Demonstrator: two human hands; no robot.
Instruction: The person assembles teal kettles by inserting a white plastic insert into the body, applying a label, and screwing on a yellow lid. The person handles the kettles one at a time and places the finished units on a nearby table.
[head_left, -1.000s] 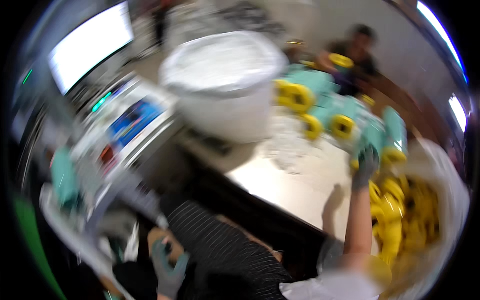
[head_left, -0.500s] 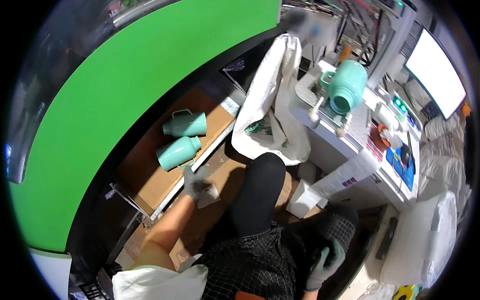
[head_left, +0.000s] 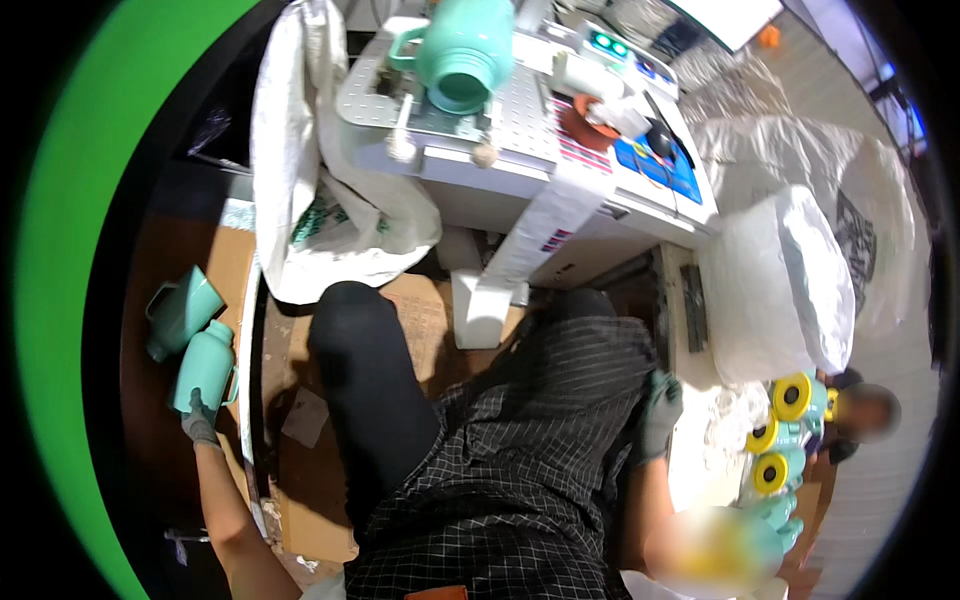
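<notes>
Left hand (head_left: 200, 420), gloved, fingers closed on the near end of a teal jug (head_left: 206, 366) lying on the brown board (head_left: 225, 275) at far left. A second teal jug (head_left: 180, 310) lies just beyond it, touching or nearly so. Right hand (head_left: 658, 415), gloved, rests against the checked garment (head_left: 520, 470) at the hip; fingers loosely curled, holding nothing visible. Right of it, teal toys with yellow wheels (head_left: 785, 440) sit near a white sack (head_left: 790, 280). Farther off, a third teal jug (head_left: 465, 50) is mounted mouth-forward on the white machine (head_left: 540, 160), a white bag (head_left: 300, 180) hanging at its left.
</notes>
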